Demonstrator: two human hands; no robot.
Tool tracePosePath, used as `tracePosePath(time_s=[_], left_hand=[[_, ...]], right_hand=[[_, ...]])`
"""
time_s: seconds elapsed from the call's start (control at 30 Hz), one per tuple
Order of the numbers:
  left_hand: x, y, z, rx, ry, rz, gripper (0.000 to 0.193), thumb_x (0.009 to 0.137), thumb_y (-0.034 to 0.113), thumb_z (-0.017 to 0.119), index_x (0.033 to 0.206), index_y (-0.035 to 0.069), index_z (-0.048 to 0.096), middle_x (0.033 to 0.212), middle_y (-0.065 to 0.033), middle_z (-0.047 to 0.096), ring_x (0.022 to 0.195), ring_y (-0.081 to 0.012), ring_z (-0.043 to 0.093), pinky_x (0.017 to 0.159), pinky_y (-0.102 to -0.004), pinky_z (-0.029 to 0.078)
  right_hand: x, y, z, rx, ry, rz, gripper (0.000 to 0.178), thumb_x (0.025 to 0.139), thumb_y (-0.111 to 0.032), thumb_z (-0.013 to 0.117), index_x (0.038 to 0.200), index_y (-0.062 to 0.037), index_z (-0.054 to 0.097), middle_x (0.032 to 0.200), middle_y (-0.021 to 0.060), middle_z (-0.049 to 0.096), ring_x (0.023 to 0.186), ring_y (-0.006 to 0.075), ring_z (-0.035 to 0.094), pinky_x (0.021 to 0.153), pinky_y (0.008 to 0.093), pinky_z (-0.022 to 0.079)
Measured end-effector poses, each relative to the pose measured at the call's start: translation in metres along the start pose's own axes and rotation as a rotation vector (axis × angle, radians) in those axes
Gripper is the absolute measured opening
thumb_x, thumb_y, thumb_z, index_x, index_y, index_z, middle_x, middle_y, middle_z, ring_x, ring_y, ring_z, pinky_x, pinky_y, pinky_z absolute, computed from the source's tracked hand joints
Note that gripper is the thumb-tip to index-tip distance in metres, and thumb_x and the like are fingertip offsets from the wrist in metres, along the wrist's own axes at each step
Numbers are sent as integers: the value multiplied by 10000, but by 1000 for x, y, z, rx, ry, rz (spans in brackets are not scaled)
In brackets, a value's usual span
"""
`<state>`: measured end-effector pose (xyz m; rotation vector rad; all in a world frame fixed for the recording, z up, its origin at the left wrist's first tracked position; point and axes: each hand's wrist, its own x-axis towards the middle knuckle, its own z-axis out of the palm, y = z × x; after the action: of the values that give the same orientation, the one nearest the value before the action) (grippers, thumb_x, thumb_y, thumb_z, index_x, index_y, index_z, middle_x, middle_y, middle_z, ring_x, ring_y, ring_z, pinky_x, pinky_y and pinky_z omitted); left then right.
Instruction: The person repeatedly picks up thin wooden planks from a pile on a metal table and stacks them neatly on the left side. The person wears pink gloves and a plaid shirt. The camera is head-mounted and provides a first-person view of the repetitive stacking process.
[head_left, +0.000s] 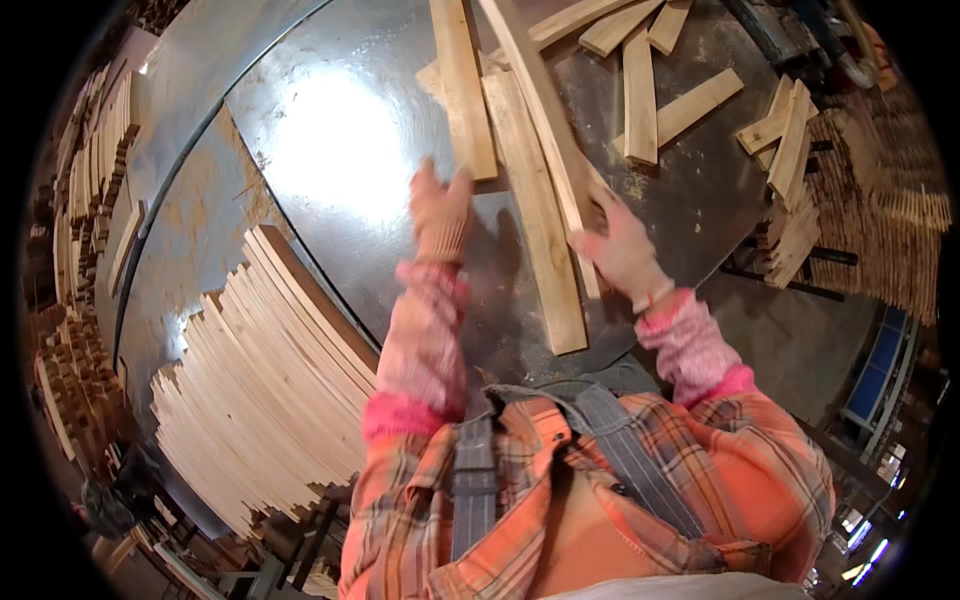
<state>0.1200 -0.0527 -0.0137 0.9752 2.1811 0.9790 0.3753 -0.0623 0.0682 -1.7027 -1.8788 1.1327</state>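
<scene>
My right hand (628,255), in a light knit glove, is closed around the near end of a long narrow wooden board (540,95). This board is tilted up on its edge and runs away from me past the top of the view. My left hand (440,212), also gloved and slightly blurred, is open with its fingers apart. It is just short of the near end of another board (462,95), holding nothing. Between my hands a wider wooden board (540,220) lies on the dark metal table (690,215), its near end pointing toward me.
A tight row of pale strips (265,390) lies at the left. Several short boards (640,100) are scattered at the far right, with more crossed pieces (790,140) at the table's right edge. Large wood stacks (880,210) stand beyond. A dark seam (300,235) crosses the metal surface.
</scene>
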Motion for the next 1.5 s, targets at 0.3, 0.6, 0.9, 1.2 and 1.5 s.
tracePosePath(time_s=[0.3, 0.6, 0.9, 1.2, 1.5], left_hand=[[31, 28, 16, 6, 80, -321, 849, 712, 343, 913, 1365, -47, 537, 1200, -278, 684, 1100, -437, 694, 974, -445, 570], [-71, -1, 7, -1204, -234, -482, 413, 900, 63, 732, 1275, -57, 609, 1121, -165, 707, 998, -269, 688, 882, -400, 574], [-162, -33, -83, -1165, -523, -604, 577, 831, 100, 697, 1371, -44, 554, 1212, -177, 674, 1089, -265, 674, 991, -410, 558], [-216, -59, -127, -1081, -327, -521, 533, 821, 65, 677, 1334, -49, 590, 1165, -146, 699, 1039, -231, 694, 957, -373, 563], [-266, -94, -162, 222, -142, -500, 728, 889, 372, 739, 1448, 13, 443, 1300, -302, 595, 1191, -487, 613, 985, -553, 511]], right_hand=[[-79, 43, 76, -338, -343, 415, 1174, 748, -342, 851, 1614, 37, 155, 1493, 329, 446, 1383, 454, 487, 1148, 461, 440], [-64, 42, 116, 238, -258, 360, 795, 769, -350, 854, 1356, 91, 551, 1289, 265, 647, 1184, 342, 640, 1022, 411, 499], [-68, 49, 90, 669, -515, 291, 331, 845, -91, 697, 1150, 29, 652, 1031, 92, 709, 897, 190, 658, 836, 324, 541], [-71, -15, 119, 621, -806, 164, 482, 815, -63, 635, 1287, 35, 614, 1108, 77, 701, 971, 167, 656, 863, 291, 527], [-55, -68, 218, 190, -1071, -60, 596, 793, -220, 725, 1327, 13, 603, 1077, 132, 725, 950, 227, 667, 903, 344, 532]])
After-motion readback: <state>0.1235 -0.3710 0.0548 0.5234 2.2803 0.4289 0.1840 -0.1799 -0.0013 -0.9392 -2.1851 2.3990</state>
